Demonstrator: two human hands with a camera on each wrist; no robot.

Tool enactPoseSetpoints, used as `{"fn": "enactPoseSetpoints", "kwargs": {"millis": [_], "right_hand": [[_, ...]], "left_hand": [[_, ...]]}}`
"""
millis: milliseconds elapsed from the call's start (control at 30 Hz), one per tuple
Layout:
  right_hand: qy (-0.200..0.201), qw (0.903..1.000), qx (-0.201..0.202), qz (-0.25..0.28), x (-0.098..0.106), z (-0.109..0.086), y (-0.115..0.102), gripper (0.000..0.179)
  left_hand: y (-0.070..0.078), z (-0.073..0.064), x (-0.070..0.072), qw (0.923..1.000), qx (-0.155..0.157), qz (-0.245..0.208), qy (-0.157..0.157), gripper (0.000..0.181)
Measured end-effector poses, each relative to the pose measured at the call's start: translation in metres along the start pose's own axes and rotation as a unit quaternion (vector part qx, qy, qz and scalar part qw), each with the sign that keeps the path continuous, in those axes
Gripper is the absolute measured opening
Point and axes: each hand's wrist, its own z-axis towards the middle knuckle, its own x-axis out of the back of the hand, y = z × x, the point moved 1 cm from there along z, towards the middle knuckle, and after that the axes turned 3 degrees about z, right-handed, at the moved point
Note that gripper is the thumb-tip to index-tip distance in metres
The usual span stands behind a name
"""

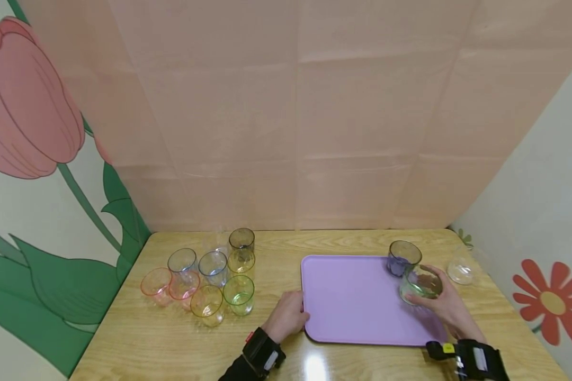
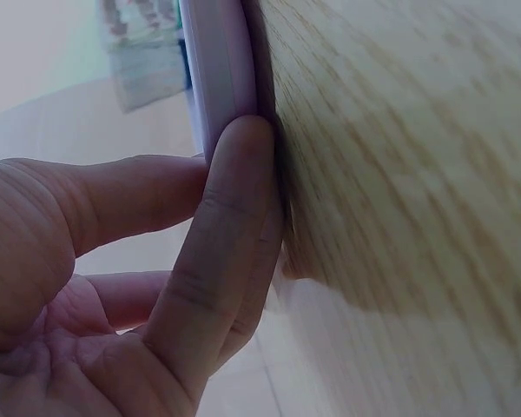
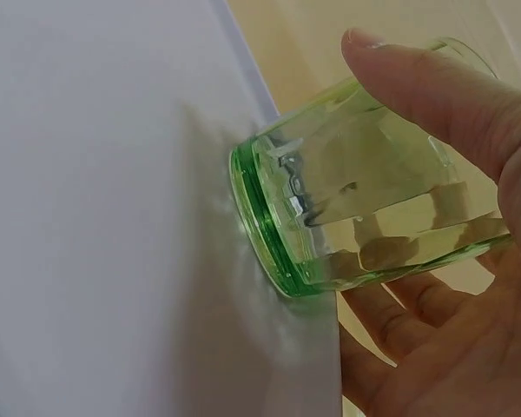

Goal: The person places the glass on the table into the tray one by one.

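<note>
A light purple tray (image 1: 350, 299) lies flat on the wooden table. At its left edge my left hand (image 1: 288, 316) pinches the rim, thumb on one side and fingers (image 2: 217, 234) on the other. My right hand (image 1: 450, 312) grips a green-tinted glass (image 3: 365, 191) around its side, over the right part of the tray. Its thick green base is at the tray surface; whether it fully rests there I cannot tell. Just behind it, a dark-rimmed bluish-purple glass (image 1: 400, 259) stands upright on the tray, close to the green one.
Right of the tray, a clear glass (image 1: 459, 271) is on the table near the wall. Several tinted glasses cluster at the left, among them a yellow glass (image 1: 207, 302), a green glass (image 1: 239, 293) and a pink glass (image 1: 156, 286). A pinkish sheet (image 1: 295, 132) hangs behind the table.
</note>
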Motion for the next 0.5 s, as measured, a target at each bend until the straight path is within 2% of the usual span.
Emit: {"fn": "enactPoseSetpoints", "kwargs": {"millis": [267, 500], "right_hand": [[-0.003, 0.9999, 0.008, -0.008, 0.0021, -0.0021, -0.0015, 0.099], [-0.027, 0.9995, -0.009, -0.012, 0.0055, -0.0029, -0.0008, 0.101]], "left_hand": [[-0.0008, -0.0003, 0.0, 0.9999, -0.01, 0.003, 0.005, 0.015], [-0.0002, -0.0007, 0.0005, 1.0, -0.004, -0.001, 0.005, 0.015]]}}
